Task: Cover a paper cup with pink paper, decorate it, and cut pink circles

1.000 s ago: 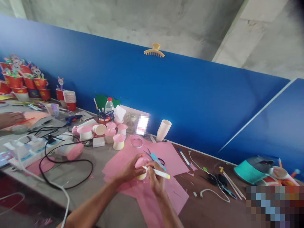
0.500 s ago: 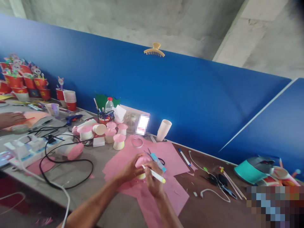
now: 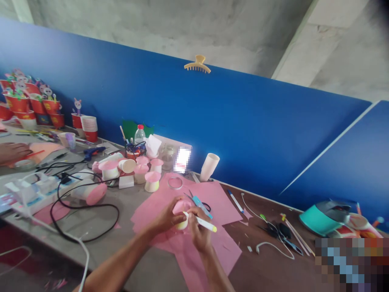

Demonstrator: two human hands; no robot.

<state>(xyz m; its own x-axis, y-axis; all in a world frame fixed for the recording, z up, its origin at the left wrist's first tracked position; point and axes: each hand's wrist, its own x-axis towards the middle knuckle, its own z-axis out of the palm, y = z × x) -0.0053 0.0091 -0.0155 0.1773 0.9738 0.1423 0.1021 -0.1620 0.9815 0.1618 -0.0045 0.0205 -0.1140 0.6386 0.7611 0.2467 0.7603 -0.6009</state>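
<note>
My left hand (image 3: 168, 219) is closed around a small paper cup (image 3: 181, 224) topped with a pink paper piece (image 3: 180, 207). In my right hand (image 3: 199, 229) is a white marker (image 3: 206, 224) with a yellow end, its other end at the cup's side; whether it touches cannot be made out. Both hands are over pink paper sheets (image 3: 212, 198) spread on the table. Just beyond my right hand lie scissors (image 3: 207, 207) and a light blue strip (image 3: 198, 202). Fingertips of my left hand are partly hidden behind the cup.
Several pink-topped cups (image 3: 152, 182) stand to the left, near a power strip (image 3: 45, 194) with looping black cable (image 3: 118, 219). A stack of white cups (image 3: 209, 167) leans by the blue partition (image 3: 243, 121). Another person's hand (image 3: 13, 152) is at far left. Earphones (image 3: 275, 244) lie right.
My right hand has shifted slightly right, and the marker has moved with it, its tip lower along the cup. More of the cup's pale side shows now. My left hand stays nearly still.
</note>
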